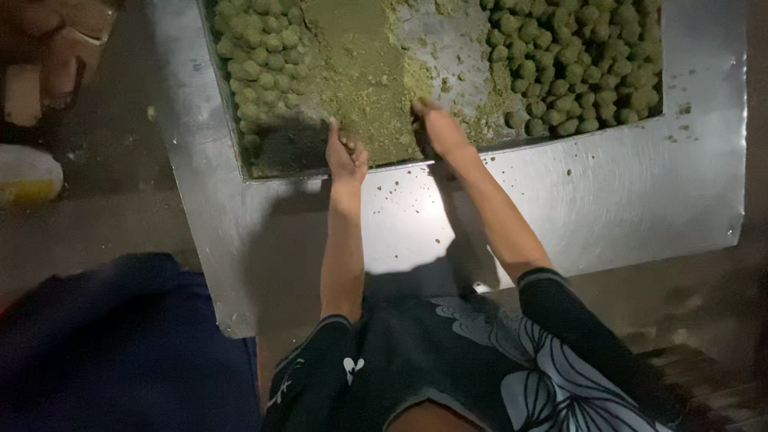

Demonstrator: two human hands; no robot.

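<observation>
Both curled | left hand (346, 154), right hand (438, 128) | pressing green paste (362, 88) | tray (448, 48)

From my seat I lose the far part of the metal tray (240, 152) past the top edge, and with it the rest of the green balls (264, 56) and the loose green powder (360, 72). My left hand (346, 156) curls its fingertips under, so I can't tell what it grips. My right hand (440, 128) buries its fingertips in powder. At top left, something tan (48, 56) is cropped and too blurred to name.
</observation>
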